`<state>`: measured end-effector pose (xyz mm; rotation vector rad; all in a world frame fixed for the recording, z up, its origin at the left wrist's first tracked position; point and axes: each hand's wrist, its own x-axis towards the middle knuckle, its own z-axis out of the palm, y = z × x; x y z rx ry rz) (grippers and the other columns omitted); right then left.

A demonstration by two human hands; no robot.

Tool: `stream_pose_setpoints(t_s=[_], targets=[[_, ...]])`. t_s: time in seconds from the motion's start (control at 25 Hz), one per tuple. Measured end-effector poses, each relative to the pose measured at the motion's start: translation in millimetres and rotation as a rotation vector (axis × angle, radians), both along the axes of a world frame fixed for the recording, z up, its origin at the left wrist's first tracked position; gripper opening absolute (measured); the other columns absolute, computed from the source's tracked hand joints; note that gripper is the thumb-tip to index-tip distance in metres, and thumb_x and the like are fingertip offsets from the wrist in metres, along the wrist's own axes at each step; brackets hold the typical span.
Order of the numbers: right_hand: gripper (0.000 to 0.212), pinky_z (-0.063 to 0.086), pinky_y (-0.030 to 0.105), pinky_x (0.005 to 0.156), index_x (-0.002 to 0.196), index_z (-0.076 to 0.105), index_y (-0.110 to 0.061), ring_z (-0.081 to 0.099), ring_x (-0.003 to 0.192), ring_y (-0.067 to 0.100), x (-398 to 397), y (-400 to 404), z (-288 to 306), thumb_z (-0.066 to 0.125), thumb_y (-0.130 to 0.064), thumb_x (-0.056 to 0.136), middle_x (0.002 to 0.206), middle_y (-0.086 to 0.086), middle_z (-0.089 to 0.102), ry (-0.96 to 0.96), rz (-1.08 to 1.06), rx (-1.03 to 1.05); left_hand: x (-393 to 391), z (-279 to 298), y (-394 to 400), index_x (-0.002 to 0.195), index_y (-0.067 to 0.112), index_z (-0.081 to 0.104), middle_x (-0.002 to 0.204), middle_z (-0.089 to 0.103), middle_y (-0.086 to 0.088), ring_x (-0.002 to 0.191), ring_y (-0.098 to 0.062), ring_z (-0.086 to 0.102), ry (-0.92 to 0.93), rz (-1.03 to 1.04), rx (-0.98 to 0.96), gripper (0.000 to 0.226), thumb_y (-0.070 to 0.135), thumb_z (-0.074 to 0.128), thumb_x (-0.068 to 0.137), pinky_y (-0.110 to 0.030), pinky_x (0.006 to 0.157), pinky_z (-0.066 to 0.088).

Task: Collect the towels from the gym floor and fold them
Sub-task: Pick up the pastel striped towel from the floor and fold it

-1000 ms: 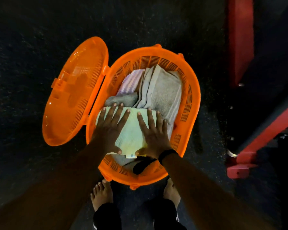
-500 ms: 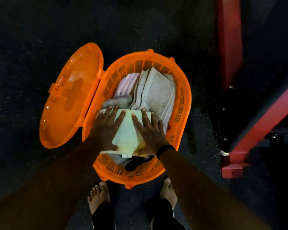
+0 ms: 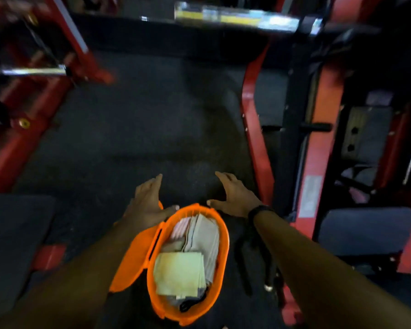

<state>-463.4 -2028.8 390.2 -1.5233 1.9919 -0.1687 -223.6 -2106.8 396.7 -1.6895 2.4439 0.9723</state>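
Both hands, left hand [image 3: 147, 203] and right hand [image 3: 233, 198], hovered spread and empty beyond the orange basket [image 3: 223, 236] holding folded towels [image 3: 179, 273].

A gym: red steel machine frames [image 3: 254, 129] and padded benches [image 3: 365, 224] stand on dark rubber flooring [image 3: 140, 129].

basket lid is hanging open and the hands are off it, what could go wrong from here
The orange basket looks packed: the pale green towel lies on top near the rim, so closing the open lid might rumple the fold. A black cord lies over the near rim and could get pinched. Both the left hand and right hand hold nothing, so a nudge could tip the basket.
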Motion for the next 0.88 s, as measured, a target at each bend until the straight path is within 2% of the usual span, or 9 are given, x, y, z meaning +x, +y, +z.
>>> stream_pose_setpoints(t_s=[0.08,0.16,0.24,0.32,0.44,0.64,0.88], targets=[[0.092,0.032,0.044,0.112,0.151,0.016,-0.021,0.03,0.139,0.028,-11.5,-13.3,92.4,0.067,-0.051,0.081,0.154,0.008,0.022,-0.032,-0.009,-0.081,-4.3,80.9,-1.7,0.153,0.024,0.003,0.158,0.011,-0.005,0.145,-0.026,0.01,0.098,0.047,0.051,0.105,0.053,0.069,0.077,-0.047,0.114,0.024],[0.088,0.031,0.04,0.114,0.15,0.02,-0.019,0.03,0.14,0.027,-23.2,-23.4,182.6,0.067,-0.048,0.082,0.154,0.008,0.023,-0.081,-0.039,-0.148,-3.5,160.7,-17.4,0.153,0.024,0.004,0.158,0.013,-0.005,0.144,-0.026,0.014,0.151,0.087,-0.047,0.105,0.053,0.07,0.076,-0.045,0.114,0.025],[0.087,0.03,0.041,0.114,0.15,0.02,-0.018,0.029,0.141,0.027,-31.8,-27.8,265.1,0.067,-0.047,0.082,0.155,0.009,0.023,-0.103,-0.05,-0.212,-1.6,236.5,-24.5,0.152,0.021,0.008,0.157,0.017,-0.008,0.144,-0.027,0.018,0.209,0.096,-0.118,0.104,0.053,0.071,0.075,-0.043,0.115,0.025],[0.088,0.032,0.043,0.113,0.15,0.022,-0.018,0.031,0.14,0.027,-37.8,-27.2,328.7,0.068,-0.048,0.082,0.154,0.011,0.025,-0.097,-0.055,-0.28,0.1,289.2,-27.1,0.152,0.02,0.012,0.157,0.019,-0.008,0.144,-0.027,0.017,0.221,0.114,-0.146,0.103,0.053,0.071,0.075,-0.041,0.115,0.023],[0.084,0.034,0.035,0.111,0.148,0.027,-0.015,0.037,0.135,0.026,-40.3,-16.3,416.4,0.068,-0.047,0.082,0.15,0.011,0.033,-0.059,-0.027,-0.383,5.5,375.9,-22.1,0.152,0.02,0.016,0.156,0.022,-0.011,0.143,-0.029,0.021,0.268,0.129,-0.223,0.103,0.054,0.073,0.073,-0.042,0.116,0.024],[0.079,0.038,0.024,0.098,0.145,0.033,-0.013,0.047,0.127,0.027,-42.8,9.0,511.0,0.07,-0.042,0.082,0.14,0.012,0.041,-0.019,0.016,-0.49,11.6,472.1,-5.4,0.15,0.021,0.021,0.154,0.027,-0.011,0.14,-0.027,0.03,0.322,0.12,-0.301,0.105,0.06,0.074,0.068,-0.04,0.114,0.029],[0.085,0.036,0.036,0.108,0.148,0.026,-0.016,0.04,0.134,0.027,-50.9,27.3,577.1,0.067,-0.049,0.082,0.149,0.012,0.033,0.02,0.089,-0.517,15.2,536.8,23.4,0.15,0.017,0.024,0.153,0.031,-0.007,0.138,-0.023,0.034,0.433,0.098,-0.403,0.095,0.048,0.074,0.075,-0.035,0.109,0.032]])
